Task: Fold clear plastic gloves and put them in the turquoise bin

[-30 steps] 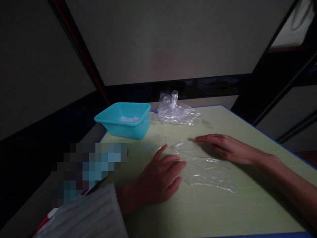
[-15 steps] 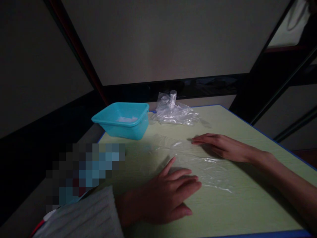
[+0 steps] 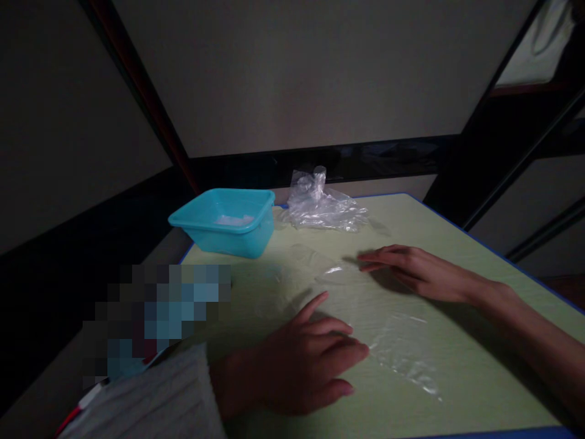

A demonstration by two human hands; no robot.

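A thin clear plastic sheet or bag point(image 3: 404, 350) lies spread on the pale green table point(image 3: 457, 390), its outline hard to make out. Over its near left part rests my left hand point(image 3: 315, 360), palm down with the fingers apart, holding nothing. At the sheet's far right edge is my right hand point(image 3: 411, 271), its fingers stretched out to the left and nothing visible in them. Farther back, a crumpled heap of clear plastic point(image 3: 324, 204) sits near the table's far edge.
A turquoise basin point(image 3: 223, 238) with something whitish inside stands at the table's back left. Beyond the far edge rises a grey panel point(image 3: 297, 79) with a dark band. A blurred, pixelated patch covers the area left of the table.
The clear sheet's folds have shifted, and its near right corner now reaches closer to the table's front edge. My right hand has moved slightly right, its fingers a little more apart.
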